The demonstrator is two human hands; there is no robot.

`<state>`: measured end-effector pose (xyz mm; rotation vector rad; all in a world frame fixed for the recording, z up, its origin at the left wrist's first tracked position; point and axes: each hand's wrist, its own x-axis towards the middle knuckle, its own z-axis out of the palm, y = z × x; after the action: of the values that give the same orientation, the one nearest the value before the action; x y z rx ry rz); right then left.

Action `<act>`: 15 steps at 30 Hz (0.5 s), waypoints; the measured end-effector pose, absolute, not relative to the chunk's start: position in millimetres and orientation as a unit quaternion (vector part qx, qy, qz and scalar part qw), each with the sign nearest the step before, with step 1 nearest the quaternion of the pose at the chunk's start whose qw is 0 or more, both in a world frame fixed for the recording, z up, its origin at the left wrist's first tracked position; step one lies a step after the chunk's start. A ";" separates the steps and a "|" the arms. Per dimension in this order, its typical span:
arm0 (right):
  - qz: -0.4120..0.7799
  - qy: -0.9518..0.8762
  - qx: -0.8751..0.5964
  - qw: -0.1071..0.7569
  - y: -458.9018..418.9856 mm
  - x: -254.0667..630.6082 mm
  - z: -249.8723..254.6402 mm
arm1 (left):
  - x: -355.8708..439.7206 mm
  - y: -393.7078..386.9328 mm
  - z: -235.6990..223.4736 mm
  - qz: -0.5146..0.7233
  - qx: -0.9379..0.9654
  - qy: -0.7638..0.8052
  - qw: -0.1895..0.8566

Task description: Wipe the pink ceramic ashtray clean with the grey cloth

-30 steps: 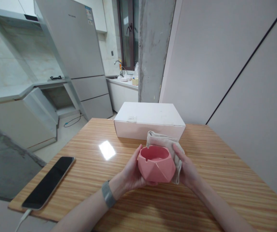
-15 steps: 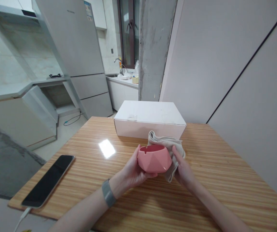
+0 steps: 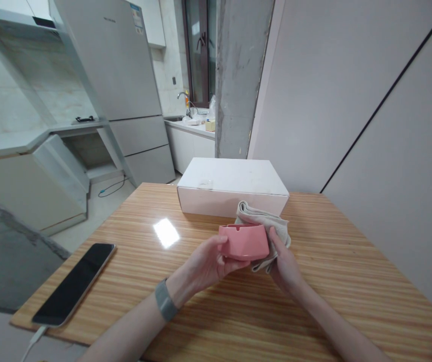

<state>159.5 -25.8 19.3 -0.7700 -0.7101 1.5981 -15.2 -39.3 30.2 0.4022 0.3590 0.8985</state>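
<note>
A pink, faceted ashtray (image 3: 244, 242) with a notch in its rim is held above the table by my left hand (image 3: 214, 261). The thumb lies on its left side and the fingers are under its base. My right hand (image 3: 286, 259) grips a folded grey-beige cloth (image 3: 263, 218), thumb on top. The cloth touches the ashtray's right side and rises behind it. Most of the right fingers are hidden behind the cloth. The ashtray's inside is barely visible from this angle.
A closed white box (image 3: 233, 188) lies behind my hands on the wood-grain table (image 3: 336, 281). At the left edge rests a black-screened phone (image 3: 75, 284) with a white cable (image 3: 35, 342). A wall (image 3: 370, 201) borders the table's right side; a fridge (image 3: 125, 75) stands beyond.
The ashtray has turned and tipped in my left hand, so its side faces me and less of its inside shows. My left thumb has come forward onto it. The cloth shifted slightly right.
</note>
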 end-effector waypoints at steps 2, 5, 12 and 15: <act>0.688 -0.300 -0.332 0.571 -26.1 159.7 22.5 | -13.4 -40.2 24.7 0.446 0.228 0.187 0.845; 0.698 -0.304 -0.333 0.557 -26.7 159.7 23.7 | -11.1 -39.3 14.9 0.456 0.274 0.209 0.821; 0.672 -0.323 -0.349 0.567 -28.0 160.5 22.1 | -2.4 -38.5 4.8 0.497 0.316 0.247 0.769; 0.645 -0.327 -0.381 0.576 -27.9 164.2 13.3 | 0.7 -39.1 5.2 0.538 0.310 0.238 0.747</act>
<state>164.2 -27.9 13.3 -0.8923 -0.7655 1.5096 0.7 -39.1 5.2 0.6780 0.5218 1.1763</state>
